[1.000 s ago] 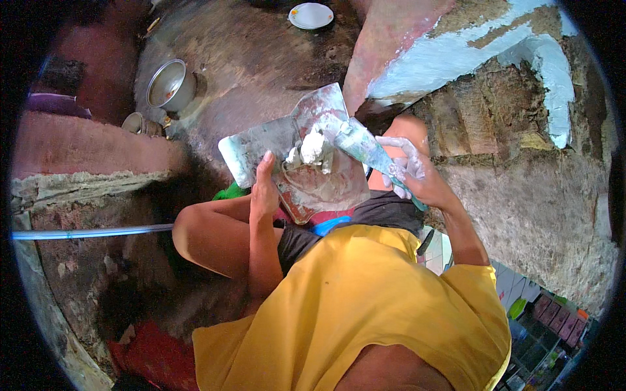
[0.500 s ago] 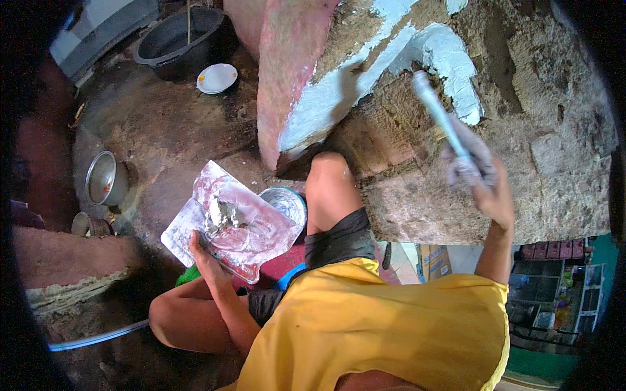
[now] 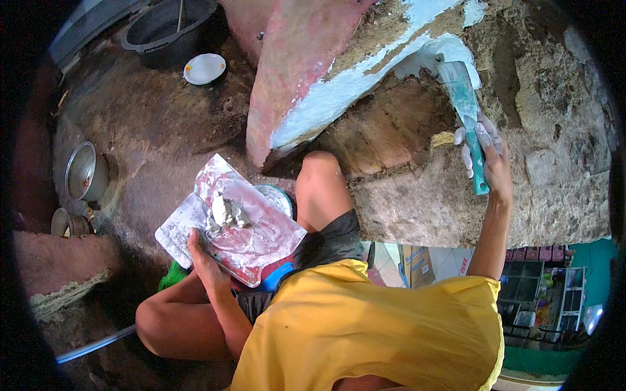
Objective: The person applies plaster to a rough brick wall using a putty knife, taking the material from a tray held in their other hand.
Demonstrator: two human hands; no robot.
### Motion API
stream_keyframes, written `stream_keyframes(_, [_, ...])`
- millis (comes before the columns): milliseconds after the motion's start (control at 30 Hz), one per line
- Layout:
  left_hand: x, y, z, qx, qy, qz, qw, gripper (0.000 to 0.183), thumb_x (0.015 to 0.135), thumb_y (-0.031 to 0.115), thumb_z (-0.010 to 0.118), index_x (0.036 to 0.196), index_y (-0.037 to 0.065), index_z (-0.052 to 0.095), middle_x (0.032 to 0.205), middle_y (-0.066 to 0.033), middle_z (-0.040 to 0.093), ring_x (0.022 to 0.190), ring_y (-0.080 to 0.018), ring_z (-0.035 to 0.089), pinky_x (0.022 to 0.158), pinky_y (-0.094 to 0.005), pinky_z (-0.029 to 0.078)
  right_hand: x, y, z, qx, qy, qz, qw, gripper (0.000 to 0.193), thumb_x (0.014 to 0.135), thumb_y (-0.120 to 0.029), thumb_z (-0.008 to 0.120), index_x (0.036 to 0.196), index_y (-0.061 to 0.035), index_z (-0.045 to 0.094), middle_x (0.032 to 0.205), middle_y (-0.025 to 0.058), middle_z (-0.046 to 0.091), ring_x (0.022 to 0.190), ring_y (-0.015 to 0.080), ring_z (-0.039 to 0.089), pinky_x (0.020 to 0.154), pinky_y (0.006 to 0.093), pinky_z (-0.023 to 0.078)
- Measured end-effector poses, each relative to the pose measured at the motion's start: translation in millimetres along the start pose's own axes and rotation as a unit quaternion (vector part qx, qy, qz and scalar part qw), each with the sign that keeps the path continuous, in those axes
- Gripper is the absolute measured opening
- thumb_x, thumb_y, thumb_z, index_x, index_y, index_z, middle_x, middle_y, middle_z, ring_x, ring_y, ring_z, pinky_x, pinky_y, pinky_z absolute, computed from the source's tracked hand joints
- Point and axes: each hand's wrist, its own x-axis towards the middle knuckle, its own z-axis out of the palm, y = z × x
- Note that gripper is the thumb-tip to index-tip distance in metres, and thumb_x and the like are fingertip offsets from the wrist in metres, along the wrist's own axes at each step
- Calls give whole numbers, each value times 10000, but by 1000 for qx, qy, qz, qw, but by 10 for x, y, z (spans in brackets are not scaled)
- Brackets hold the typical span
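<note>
My left hand (image 3: 207,260) grips the near edge of a red, white-smeared board (image 3: 267,228) above my lap. A lump of white putty (image 3: 223,210) sits on the board's middle. At the right, my white-coated right hand (image 3: 486,146) is closed around the green handle of a putty knife (image 3: 462,98). The knife's blade points up at the wall, over the end of a light-blue-white putty patch (image 3: 450,47); whether it touches cannot be told. A band of the same white coating (image 3: 313,117) runs down the edge of the pink wall. Below it the masonry is bare and rough.
A round container with white contents (image 3: 277,197) stands partly hidden behind the board, by my knee. Across the brown floor are a large dark basin (image 3: 166,42), a white plate (image 3: 205,69), a metal pot (image 3: 88,173) and a small pot (image 3: 68,223). Shelving (image 3: 541,293) appears at lower right.
The putty knife has turned from edge-on to show its flat blade, and my right hand has shifted slightly. My left hand still holds the board. The whole view has shifted a little.
</note>
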Motion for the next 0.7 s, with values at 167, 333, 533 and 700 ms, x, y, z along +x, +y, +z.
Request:
stream_keyframes(167, [36,4,-35,-3,-8,4,1000,431,889,358,512,1161,25,488,1129,-28,511,1035,-162,487,933,-312,361,96,-74,38,-10,-17,5,1000,430,939,-185,404,1285,69,381,813,95,601,446,66,469,357,180,352])
stream_keyframes(333, [-22,27,67,29,22,17,999,420,893,354,510,1158,28,490,1121,-26,513,1037,-159,485,933,-314,361,140,-89,33,-39,-9,15,999,422,940,-169,415,1286,71,382,801,83,605,450,62,476,364,183,357])
stream_keyframes(533, [-6,17,22,13,5,8,1000,406,891,363,512,1137,41,502,1085,-30,535,998,-166,510,912,-319,383,190,-68,12,-33,-7,-8,999,425,941,-175,424,1290,61,376,823,87,612,459,67,486,374,190,376])
stream_keyframes(700, [-65,79,102,36,4,-3,999,403,887,377,516,1112,43,514,1037,-31,558,945,-170,538,876,-321,411,260,-11,-73,-30,-7,-31,999,419,942,-189,432,1278,59,394,807,76,604,472,65,495,376,189,373])
